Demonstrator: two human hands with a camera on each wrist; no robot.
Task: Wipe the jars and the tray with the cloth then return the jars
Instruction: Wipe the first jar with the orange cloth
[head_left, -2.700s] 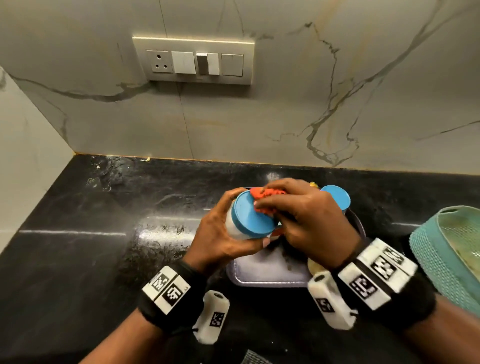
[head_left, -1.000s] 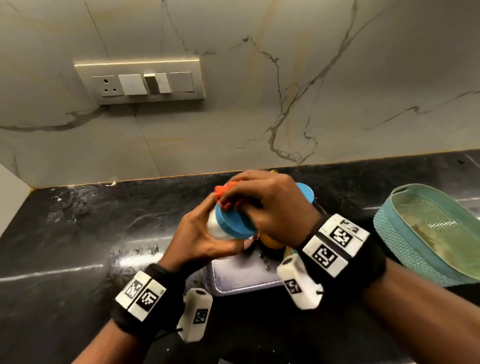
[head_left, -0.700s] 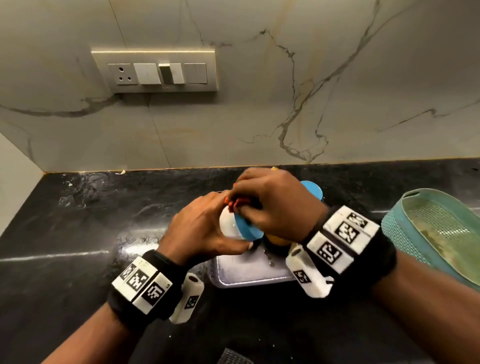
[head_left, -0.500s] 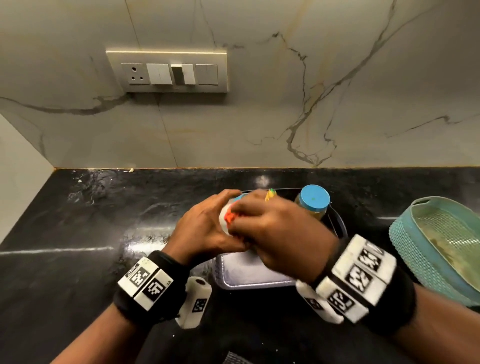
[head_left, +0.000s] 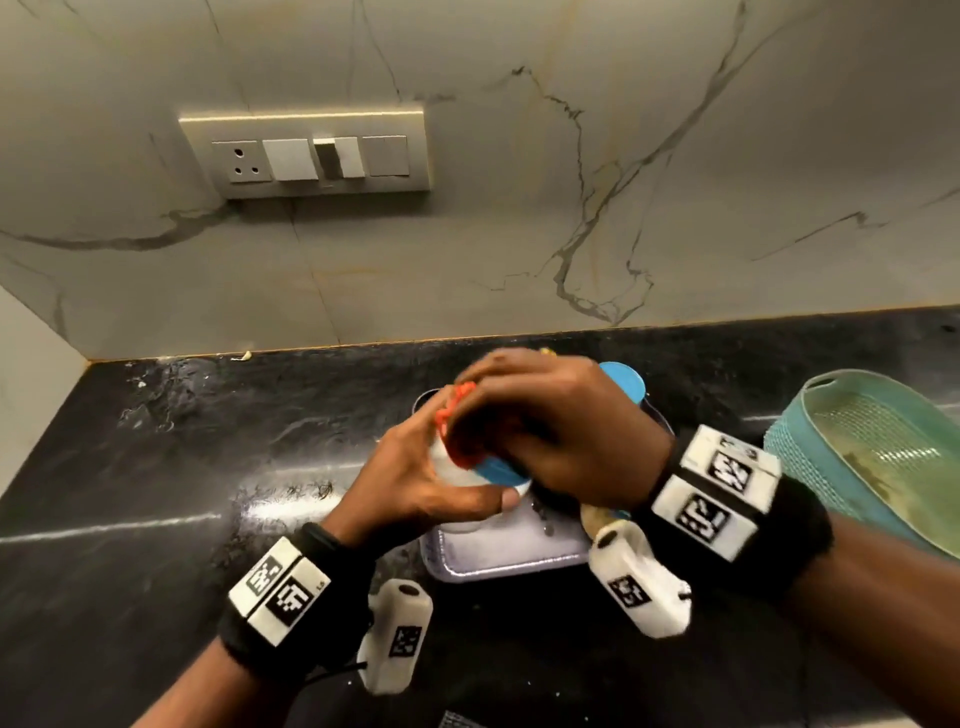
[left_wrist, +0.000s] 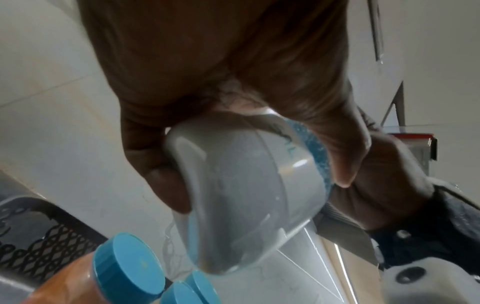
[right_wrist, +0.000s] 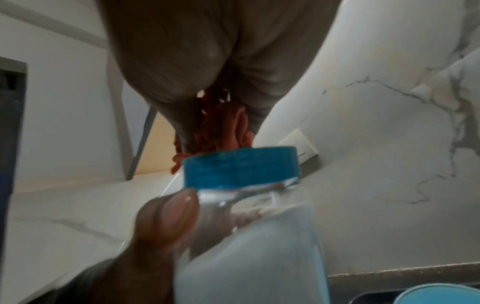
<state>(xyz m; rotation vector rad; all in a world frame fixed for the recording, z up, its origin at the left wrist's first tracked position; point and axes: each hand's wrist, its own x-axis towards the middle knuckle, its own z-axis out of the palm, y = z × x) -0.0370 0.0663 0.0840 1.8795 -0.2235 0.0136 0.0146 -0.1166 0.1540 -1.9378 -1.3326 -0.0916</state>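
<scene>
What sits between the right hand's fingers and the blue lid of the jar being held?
The orange cloth, bunched under the right hand, lies against the blue lid; clearest in the right wrist view.

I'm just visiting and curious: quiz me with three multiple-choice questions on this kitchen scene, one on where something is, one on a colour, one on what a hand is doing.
1. Where is the teal basket?
A. On the counter, to the person's right of the tray
B. Inside the tray
C. Hanging on the wall

2. What colour is the cloth?
A. White
B. Orange-red
C. Green

3. What is the left hand doing?
A. Lying flat on the counter
B. Pressing a wall switch
C. Gripping the jar

Answers: 1 A, the head view shows it right of the tray; 2 B, orange-red shows under the right hand on the blue lid; 3 C, its fingers curl round the jar.
</scene>
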